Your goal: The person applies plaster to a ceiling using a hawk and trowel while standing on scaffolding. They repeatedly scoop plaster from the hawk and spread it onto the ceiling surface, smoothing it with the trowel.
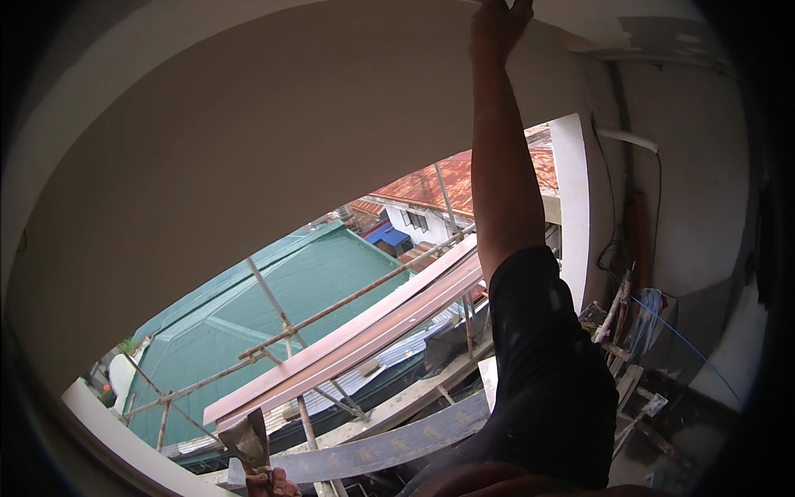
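Observation:
At the lower left, my left hand [275,482] is closed around a putty knife [246,439] with a broad, smeared blade pointing up. My right arm, in a short black sleeve, stretches up to the top edge. There my right hand [499,26] is against the pale ceiling edge, above a grey-brown wall face [273,108]. Its fingers look closed, but the frame cuts them off, and what they hold cannot be made out.
Beyond the wide opening run scaffold poles [331,311] and a long pinkish beam [356,335]. Further out lie a green roof [306,269] and a rusty roof [426,186]. At right are a white post [570,190], wooden pieces [628,385] and a blue cord [691,348].

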The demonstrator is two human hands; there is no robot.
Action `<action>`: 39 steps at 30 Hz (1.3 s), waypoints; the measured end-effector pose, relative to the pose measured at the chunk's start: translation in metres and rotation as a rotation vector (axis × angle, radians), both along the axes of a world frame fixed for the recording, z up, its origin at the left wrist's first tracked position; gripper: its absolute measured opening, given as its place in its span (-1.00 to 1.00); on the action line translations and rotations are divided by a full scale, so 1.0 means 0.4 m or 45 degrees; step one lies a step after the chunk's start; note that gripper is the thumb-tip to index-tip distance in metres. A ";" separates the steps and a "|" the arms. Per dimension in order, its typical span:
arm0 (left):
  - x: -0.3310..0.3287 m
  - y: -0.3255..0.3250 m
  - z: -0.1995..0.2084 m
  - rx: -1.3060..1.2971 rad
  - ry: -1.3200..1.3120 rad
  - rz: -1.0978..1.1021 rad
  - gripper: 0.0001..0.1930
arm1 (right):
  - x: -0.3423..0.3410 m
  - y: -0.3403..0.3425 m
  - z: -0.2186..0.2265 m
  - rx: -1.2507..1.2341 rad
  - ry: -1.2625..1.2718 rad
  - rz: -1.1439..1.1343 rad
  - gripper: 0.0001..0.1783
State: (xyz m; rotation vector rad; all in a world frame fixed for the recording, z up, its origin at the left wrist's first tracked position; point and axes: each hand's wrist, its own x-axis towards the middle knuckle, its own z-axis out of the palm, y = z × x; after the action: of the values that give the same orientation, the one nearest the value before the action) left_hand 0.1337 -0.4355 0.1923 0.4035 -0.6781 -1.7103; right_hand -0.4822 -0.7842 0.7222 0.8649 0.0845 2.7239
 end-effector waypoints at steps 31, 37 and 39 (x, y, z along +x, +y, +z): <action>0.177 0.330 -0.054 0.040 0.197 0.266 -0.74 | 0.801 0.384 -0.027 -0.069 0.065 -0.090 -0.15; 0.231 0.331 -0.125 0.024 0.367 0.346 -0.74 | 0.933 0.454 -0.033 -0.116 0.106 -0.096 -0.13; 0.209 0.305 -0.094 -0.053 0.108 0.497 -0.73 | 0.964 0.470 -0.043 -0.111 0.157 -0.099 -0.17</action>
State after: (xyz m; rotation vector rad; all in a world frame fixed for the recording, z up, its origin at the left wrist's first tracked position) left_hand 0.2172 -0.3136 0.1547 0.4022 -0.5320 -1.3336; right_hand -0.0967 -0.5963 0.7049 0.9888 0.1891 2.5729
